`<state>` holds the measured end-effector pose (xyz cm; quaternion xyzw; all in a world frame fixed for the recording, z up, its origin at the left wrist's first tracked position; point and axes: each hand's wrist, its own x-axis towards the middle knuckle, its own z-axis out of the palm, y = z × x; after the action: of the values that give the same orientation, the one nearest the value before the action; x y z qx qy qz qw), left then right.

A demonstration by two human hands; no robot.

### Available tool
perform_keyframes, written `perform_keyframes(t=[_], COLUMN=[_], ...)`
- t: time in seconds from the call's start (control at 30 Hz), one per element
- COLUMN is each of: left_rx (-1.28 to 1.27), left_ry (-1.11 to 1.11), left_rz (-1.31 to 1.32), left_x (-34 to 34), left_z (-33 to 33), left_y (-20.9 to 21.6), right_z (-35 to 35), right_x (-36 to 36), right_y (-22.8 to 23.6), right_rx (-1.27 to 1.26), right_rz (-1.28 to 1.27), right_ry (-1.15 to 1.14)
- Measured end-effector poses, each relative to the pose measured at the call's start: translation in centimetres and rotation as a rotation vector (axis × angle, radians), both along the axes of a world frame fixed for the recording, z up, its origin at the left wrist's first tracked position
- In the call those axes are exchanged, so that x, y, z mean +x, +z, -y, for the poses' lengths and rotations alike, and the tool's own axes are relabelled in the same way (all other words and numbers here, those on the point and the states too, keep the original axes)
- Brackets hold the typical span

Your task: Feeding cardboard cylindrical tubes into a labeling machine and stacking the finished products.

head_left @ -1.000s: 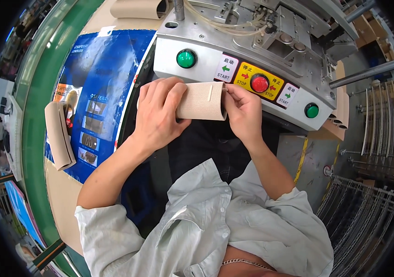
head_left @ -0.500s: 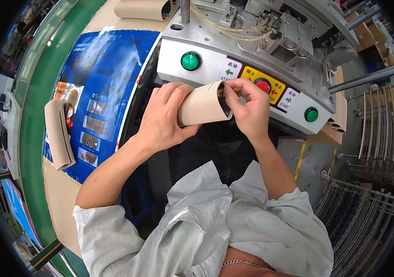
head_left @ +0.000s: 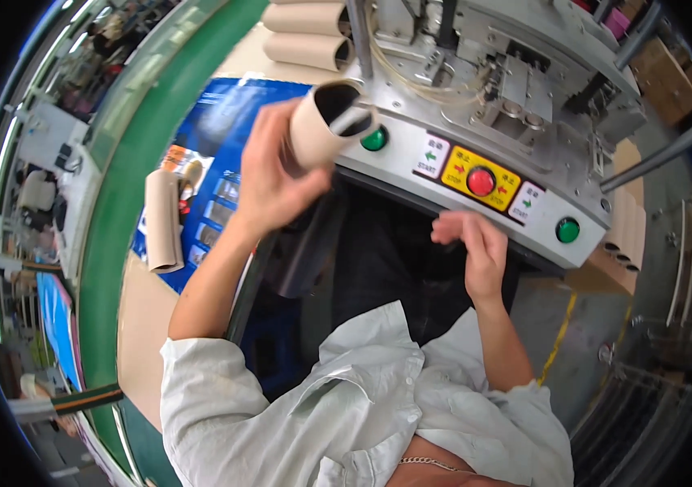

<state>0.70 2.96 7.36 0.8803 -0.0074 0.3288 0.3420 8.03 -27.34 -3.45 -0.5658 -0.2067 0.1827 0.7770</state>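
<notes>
My left hand (head_left: 269, 187) is wrapped round a beige tube-shaped sleeve (head_left: 310, 134) with a dark inside. Its open end tilts up toward the machine, and a pale grey streak, too blurred to name, crosses that opening. Nothing is in my right hand (head_left: 480, 252), which hovers below the machine's front panel, its fingers loosely bent and a little smeared by motion. Another beige sleeve (head_left: 164, 223) lies on the blue printed sheet (head_left: 216, 122), left of my left forearm.
Ahead stands a metal machine (head_left: 411, 114) with a red button (head_left: 480, 181) between two green ones (head_left: 567, 230). More beige sleeves (head_left: 301, 49) are stacked at the far left of it, and others (head_left: 626, 243) sit at its right. A wire rack (head_left: 646, 406) stands at the lower right.
My right hand has let go of the sleeve and dropped lower right. The left hand has carried the sleeve away from it, tipping its opening upward. The whole view has shifted somewhat.
</notes>
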Motion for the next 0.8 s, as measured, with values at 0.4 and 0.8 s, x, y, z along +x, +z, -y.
perform_keyframes(t=[0.4, 0.8], left_rx=[0.689, 0.908], left_ry=[0.306, 0.584], left_rz=[-0.200, -0.144], left_x=[12.3, 7.0], left_z=[-14.7, -15.3], left_y=[-5.0, -1.7], right_z=[6.9, 8.5], right_x=[-3.0, -3.9], right_y=[-4.5, -6.7], right_rx=[-0.145, -0.217], right_rz=[-0.170, -0.285], right_ry=[0.069, 0.054])
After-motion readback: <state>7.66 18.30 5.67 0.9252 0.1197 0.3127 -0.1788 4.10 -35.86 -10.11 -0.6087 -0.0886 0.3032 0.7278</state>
